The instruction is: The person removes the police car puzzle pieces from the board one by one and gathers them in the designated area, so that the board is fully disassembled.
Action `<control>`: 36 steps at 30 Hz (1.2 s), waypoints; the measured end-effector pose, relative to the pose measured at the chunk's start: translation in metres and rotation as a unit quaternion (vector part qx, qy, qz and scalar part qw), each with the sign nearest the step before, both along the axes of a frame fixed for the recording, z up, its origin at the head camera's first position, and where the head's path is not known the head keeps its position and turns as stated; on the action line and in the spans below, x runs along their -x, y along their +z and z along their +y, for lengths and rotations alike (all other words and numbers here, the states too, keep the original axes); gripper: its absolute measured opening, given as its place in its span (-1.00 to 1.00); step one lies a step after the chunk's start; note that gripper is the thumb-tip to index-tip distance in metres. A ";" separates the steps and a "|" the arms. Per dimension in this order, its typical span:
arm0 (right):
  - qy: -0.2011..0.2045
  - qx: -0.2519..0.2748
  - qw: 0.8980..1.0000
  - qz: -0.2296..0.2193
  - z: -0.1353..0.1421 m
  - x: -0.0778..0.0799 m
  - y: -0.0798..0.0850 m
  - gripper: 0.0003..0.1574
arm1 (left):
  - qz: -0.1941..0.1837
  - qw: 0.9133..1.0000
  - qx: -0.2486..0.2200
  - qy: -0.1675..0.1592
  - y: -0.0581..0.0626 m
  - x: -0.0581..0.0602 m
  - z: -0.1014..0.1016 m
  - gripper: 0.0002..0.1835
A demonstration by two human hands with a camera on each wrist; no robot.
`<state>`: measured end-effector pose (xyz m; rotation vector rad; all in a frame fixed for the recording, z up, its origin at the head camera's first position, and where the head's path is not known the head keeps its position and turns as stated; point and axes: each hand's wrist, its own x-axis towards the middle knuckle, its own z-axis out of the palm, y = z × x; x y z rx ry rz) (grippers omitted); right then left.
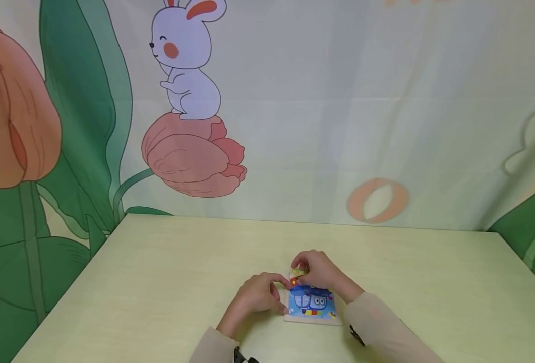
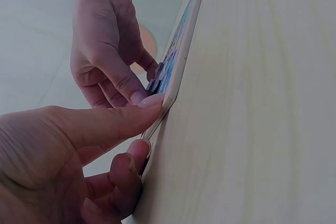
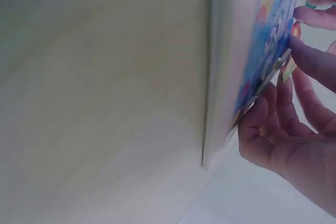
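Note:
A small jigsaw puzzle board (image 1: 313, 319) with a pale wooden rim lies on the table, its picture a blue cartoon vehicle with eyes. My left hand (image 1: 259, 293) holds the board by its left side, thumb at the near corner and index finger near the far one. In the left wrist view that thumb (image 2: 149, 102) lies over the rim. My right hand (image 1: 318, 268) is at the board's far edge and pinches a yellowish puzzle piece (image 1: 297, 273). Close to the right fingertips, a piece edge (image 2: 154, 85) stands raised above the picture. The right fingers partly cover the board's far part.
The pale wood-grain table (image 1: 181, 282) extends around the board on all sides. Behind it hangs a cloth backdrop (image 1: 294, 126) printed with a rabbit, tulips and leaves, meeting the table's back edge. Both forearms reach in from the near side in beige sleeves (image 1: 385, 327).

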<state>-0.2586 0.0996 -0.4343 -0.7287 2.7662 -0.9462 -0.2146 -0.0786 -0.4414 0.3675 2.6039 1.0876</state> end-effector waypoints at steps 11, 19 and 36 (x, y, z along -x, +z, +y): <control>0.014 -0.012 1.000 -0.011 0.001 -0.002 0.005 -0.73 | 0.008 1.000 -0.008 -0.003 0.002 -0.002 -0.001 -0.59; -0.007 -0.029 0.999 -0.024 -0.003 -0.005 0.007 -0.68 | 0.003 1.000 -0.006 -0.002 0.002 -0.001 0.000 -0.59; -0.005 0.045 0.999 -0.023 0.008 -0.001 0.002 -0.73 | -0.002 1.000 -0.007 0.006 0.002 -0.002 0.001 -0.59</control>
